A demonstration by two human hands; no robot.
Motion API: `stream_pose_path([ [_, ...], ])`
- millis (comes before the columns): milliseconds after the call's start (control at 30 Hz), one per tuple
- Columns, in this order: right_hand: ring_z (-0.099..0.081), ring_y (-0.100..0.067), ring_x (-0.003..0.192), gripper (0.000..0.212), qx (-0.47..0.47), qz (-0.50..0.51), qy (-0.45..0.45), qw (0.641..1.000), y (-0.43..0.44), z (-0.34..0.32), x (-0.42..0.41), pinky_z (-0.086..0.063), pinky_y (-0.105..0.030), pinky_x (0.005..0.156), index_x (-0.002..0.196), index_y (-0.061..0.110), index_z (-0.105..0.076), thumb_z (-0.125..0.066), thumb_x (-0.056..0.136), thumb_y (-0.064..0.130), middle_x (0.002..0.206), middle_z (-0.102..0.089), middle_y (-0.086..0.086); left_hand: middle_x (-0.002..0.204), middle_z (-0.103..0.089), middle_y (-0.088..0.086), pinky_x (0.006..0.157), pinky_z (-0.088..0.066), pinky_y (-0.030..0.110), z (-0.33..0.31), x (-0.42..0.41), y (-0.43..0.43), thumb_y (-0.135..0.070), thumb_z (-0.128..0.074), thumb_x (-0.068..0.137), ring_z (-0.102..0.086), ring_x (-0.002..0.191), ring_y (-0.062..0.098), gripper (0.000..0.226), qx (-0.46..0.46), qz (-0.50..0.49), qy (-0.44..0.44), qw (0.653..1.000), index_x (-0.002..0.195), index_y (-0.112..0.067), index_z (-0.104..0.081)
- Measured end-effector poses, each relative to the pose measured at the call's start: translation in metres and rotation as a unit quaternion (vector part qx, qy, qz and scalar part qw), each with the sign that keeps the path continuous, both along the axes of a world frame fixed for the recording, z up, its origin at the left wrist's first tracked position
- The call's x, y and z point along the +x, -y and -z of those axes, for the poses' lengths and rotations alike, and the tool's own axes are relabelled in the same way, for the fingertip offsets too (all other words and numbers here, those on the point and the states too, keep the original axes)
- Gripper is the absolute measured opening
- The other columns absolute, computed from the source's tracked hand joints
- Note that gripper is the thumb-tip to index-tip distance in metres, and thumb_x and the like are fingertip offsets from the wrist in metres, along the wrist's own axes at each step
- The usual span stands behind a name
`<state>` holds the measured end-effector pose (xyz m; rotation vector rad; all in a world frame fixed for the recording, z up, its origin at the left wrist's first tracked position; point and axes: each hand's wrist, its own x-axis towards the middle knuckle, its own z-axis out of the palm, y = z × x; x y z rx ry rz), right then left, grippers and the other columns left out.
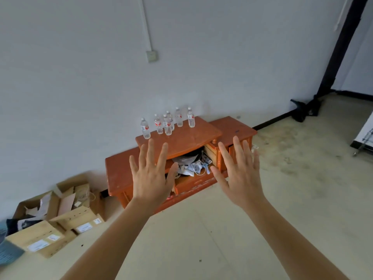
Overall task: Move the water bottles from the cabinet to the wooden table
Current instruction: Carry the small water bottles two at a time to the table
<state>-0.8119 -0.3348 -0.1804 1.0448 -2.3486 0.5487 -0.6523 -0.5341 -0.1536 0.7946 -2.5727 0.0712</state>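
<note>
Water bottles: six, clear, stood upright in a loose cluster at the back of the raised top of the orange wooden cabinet, near the white wall. Left hand: was held up before the cabinet, fingers straight and spread, grasping nothing. Right hand: likewise spread and empty. Papers and cables filled the open compartment under the top. Cardboard boxes lay on the floor left of the cabinet.
</note>
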Motion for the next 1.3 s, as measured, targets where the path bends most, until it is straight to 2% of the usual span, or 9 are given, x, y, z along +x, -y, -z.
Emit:
stream_pose_path([
  [233, -0.019, -0.041, 0.152, 0.071, 0.018, -0.046, 0.009, 0.999, 0.1, 0.01, -0.124, -0.018, -0.062, 0.12, 0.16, 0.027, -0.026, -0.034, 0.101, 0.064, 0.167, -0.016, -0.017, 0.167, -0.008, 0.009, 0.118, -0.017, 0.066, 0.016, -0.104, 0.092, -0.066, -0.015, 0.1, -0.009, 0.153, 0.033, 0.068, 0.019, -0.032, -0.02, 0.999, 0.158, -0.032, -0.013],
  [367, -0.018, -0.041, 0.152, 0.073, 0.039, -0.04, 0.028, 0.998, 0.167, 0.029, -0.196, -0.018, -0.062, 0.121, 0.162, 0.027, -0.02, -0.03, 0.1, 0.066, 0.167, -0.015, -0.017, 0.167, -0.009, 0.01, 0.118, -0.018, 0.066, 0.041, -0.17, 0.16, -0.066, -0.014, 0.099, -0.011, 0.153, 0.035, 0.07, 0.04, -0.042, -0.032, 0.998, 0.159, -0.03, -0.013],
  [567, -0.02, -0.042, 0.152, 0.082, 0.072, -0.036, 0.035, 0.996, 0.278, 0.03, -0.316, -0.022, -0.064, 0.12, 0.163, 0.025, -0.014, -0.047, 0.097, 0.061, 0.167, -0.014, -0.019, 0.167, -0.004, 0.012, 0.119, -0.015, 0.064, 0.055, -0.298, 0.283, -0.066, -0.016, 0.099, -0.009, 0.153, 0.036, 0.073, 0.092, -0.049, -0.035, 0.994, 0.16, -0.027, -0.006],
  [733, -0.016, -0.041, 0.153, 0.09, 0.057, -0.019, 0.053, 0.997, 0.352, 0.018, -0.404, -0.02, -0.062, 0.121, 0.163, 0.029, 0.001, -0.048, 0.096, 0.063, 0.168, -0.008, -0.018, 0.167, -0.002, 0.013, 0.121, -0.014, 0.06, 0.046, -0.385, 0.361, -0.065, -0.023, 0.099, -0.008, 0.153, 0.034, 0.076, 0.105, -0.041, -0.038, 0.993, 0.16, -0.026, -0.001],
  [933, -0.008, -0.039, 0.155, 0.095, 0.043, -0.021, 0.133, 0.99, 0.422, 0.05, -0.487, -0.015, -0.059, 0.123, 0.158, 0.036, 0.017, -0.048, 0.095, 0.064, 0.169, 0.0, -0.016, 0.168, 0.004, 0.007, 0.123, -0.009, 0.055, 0.077, -0.467, 0.431, -0.067, -0.027, 0.098, -0.005, 0.154, 0.032, 0.079, 0.158, -0.043, -0.03, 0.986, 0.158, -0.031, 0.008],
  [1033, -0.006, -0.037, 0.156, 0.097, 0.056, -0.045, 0.18, 0.981, 0.462, 0.084, -0.542, -0.013, -0.058, 0.124, 0.157, 0.038, 0.02, -0.051, 0.095, 0.062, 0.169, 0.006, -0.014, 0.168, 0.004, 0.006, 0.122, -0.013, 0.056, 0.11, -0.518, 0.468, -0.067, -0.03, 0.097, -0.004, 0.154, 0.03, 0.081, 0.193, -0.067, -0.02, 0.979, 0.158, -0.03, 0.008],
  [1200, -0.002, -0.032, 0.157, 0.104, 0.057, -0.07, 0.256, 0.962, 0.535, 0.129, -0.637, -0.014, -0.054, 0.125, 0.153, 0.04, 0.029, -0.053, 0.093, 0.065, 0.169, 0.012, -0.01, 0.168, 0.01, 0.004, 0.121, -0.019, 0.056, 0.153, -0.596, 0.523, -0.071, -0.032, 0.094, -0.002, 0.154, 0.028, 0.087, 0.25, -0.113, 0.002, 0.962, 0.156, -0.033, 0.017],
  [1300, -0.002, -0.031, 0.157, 0.107, 0.055, -0.086, 0.314, 0.944, 0.581, 0.15, -0.693, -0.016, -0.052, 0.125, 0.155, 0.037, 0.027, -0.055, 0.092, 0.066, 0.169, 0.011, -0.011, 0.168, 0.007, 0.006, 0.121, -0.021, 0.055, 0.171, -0.641, 0.558, -0.074, -0.035, 0.092, -0.004, 0.154, 0.03, 0.092, 0.29, -0.154, 0.007, 0.945, 0.155, -0.034, 0.018],
])
